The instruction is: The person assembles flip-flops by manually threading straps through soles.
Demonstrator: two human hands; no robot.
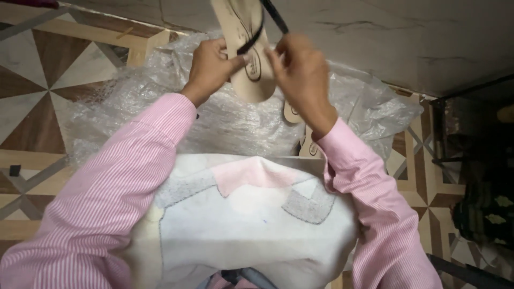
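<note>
My left hand (210, 67) grips the side of a tan sandal sole (247, 69) that I hold upright, heel end down, above the floor. My right hand (300, 72) pinches the black strap (256, 33) that runs across the sole and sticks out past the top of the frame. Both sleeves are pink with fine white stripes. More tan soles (292, 113) lie below my right wrist, partly hidden by it.
A crumpled sheet of clear plastic wrap (235, 126) is spread on the patterned tile floor (37, 85). A white and pink cloth (246, 214) covers my lap. A dark metal frame (471, 155) stands at the right. A marble slab (407, 37) lies beyond.
</note>
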